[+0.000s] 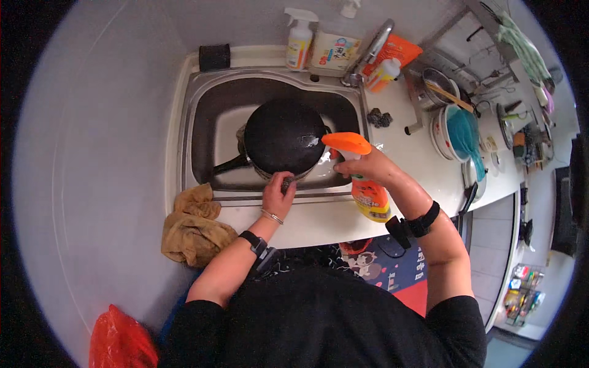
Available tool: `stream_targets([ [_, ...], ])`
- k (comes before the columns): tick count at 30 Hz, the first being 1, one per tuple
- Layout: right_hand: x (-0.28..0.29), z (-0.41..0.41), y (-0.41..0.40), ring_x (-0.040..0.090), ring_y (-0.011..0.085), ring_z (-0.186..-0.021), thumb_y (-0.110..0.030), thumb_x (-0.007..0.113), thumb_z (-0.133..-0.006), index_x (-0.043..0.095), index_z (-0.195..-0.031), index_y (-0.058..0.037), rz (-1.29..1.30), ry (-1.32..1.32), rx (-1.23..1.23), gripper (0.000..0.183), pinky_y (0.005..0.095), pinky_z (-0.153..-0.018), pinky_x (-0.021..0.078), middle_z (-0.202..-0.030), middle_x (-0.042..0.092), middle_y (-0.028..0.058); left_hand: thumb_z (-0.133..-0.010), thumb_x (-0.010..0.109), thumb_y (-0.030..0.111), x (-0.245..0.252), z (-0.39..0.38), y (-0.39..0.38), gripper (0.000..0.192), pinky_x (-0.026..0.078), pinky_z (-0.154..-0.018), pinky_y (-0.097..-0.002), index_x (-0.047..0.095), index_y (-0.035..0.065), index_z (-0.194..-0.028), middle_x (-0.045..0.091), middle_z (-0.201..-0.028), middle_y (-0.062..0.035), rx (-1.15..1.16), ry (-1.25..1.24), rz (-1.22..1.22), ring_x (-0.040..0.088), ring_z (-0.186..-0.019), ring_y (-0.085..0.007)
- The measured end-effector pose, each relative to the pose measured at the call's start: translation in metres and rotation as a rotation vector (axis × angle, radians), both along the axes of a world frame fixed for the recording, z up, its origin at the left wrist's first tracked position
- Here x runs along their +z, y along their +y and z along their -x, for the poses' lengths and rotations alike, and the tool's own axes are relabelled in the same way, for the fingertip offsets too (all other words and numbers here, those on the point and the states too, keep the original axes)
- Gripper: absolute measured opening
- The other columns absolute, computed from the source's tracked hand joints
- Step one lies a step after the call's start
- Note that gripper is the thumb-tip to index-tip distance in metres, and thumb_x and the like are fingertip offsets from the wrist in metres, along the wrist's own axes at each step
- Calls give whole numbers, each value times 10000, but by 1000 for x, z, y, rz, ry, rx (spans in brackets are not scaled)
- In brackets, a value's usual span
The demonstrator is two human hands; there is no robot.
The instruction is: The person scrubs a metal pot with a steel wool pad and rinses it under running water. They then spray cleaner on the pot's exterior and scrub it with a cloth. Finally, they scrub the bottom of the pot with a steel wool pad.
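A round black pan [283,135] rests in the stainless steel sink [202,133], its handle pointing to the lower left. A wet, shiny patch shows on the right of its dark surface; I cannot tell whether that is the inside or the underside. At the pan's near edge, my left hand [278,195] grips a dark scouring pad [287,184], mostly hidden by the fingers. My right hand [368,168] is wrapped around the neck of an orange and yellow spray bottle [370,200]. Its orange trigger head [347,142] faces left, beside the pan.
A brown cloth [198,237] lies at the sink's front left corner. Behind the sink stand a white spray bottle [300,41], a large clear jug [336,50] and the faucet [372,50]. Steel wool scourers [379,118] and bowls [453,131] sit on the right counter.
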State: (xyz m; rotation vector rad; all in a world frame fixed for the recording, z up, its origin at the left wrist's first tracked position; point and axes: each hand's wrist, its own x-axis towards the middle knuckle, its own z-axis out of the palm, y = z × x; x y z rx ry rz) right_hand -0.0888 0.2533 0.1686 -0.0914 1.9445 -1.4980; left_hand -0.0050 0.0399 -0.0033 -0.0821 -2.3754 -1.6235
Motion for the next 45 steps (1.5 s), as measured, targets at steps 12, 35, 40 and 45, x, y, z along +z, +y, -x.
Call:
stream_targets([
  [12,-30,12,34,553,117,-705,-140,730,-757,571,-981,-54,-113,6,67,288,280,-650,481,-834,565,10,-833,623,108,-11,2,3,167,494,-720,-368,585,63,-990,630,-908,-111,113,-59,-3,628,-813,-287],
  [35,-17,49,63,565,119,-717,-209,746,-789,566,-996,-61,61,87,18,312,280,-633,485,-876,576,8,-677,643,-49,-35,51,-2,683,255,-1116,-430,428,69,-1315,365,-1396,-181,436,-4,282,324,-1317,-370],
  [40,-16,52,46,565,118,-722,-202,747,-791,575,-980,-67,-12,115,65,289,277,-633,478,-886,584,6,-696,618,-56,-40,53,-9,668,270,-1111,-426,431,67,-1325,374,-1392,-181,438,-25,197,339,-1311,-372],
  [45,-8,58,38,564,124,-737,-182,745,-795,584,-1017,-74,142,156,14,295,291,-673,496,-885,579,11,-746,584,-40,-41,70,-30,558,315,-1087,-405,479,61,-1284,458,-1326,-184,446,-89,193,410,-1263,-356],
])
